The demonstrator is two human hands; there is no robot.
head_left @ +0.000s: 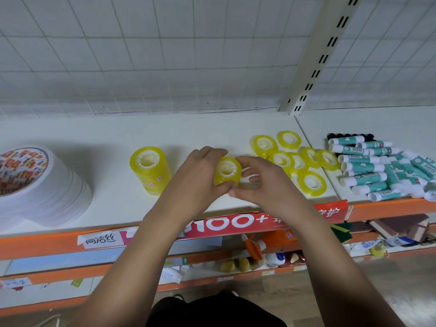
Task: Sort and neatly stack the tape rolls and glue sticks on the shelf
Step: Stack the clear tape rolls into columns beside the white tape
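At right, rolls [299,162], glue sticks [368,178], possibly markers [349,136]

Light: bright, even, from above; white shelf [106,138] nearly washed out.
Shadows: faint, soft, beside the tape stack [151,171].
Glare: mild sheen on the tape roll [227,171], the sharpest spot.
Blur: lower shelves [118,267] and floor [354,279] smeared.
Distortion: wide-angle bend; upright [316,55] leans, shelf edge bows.
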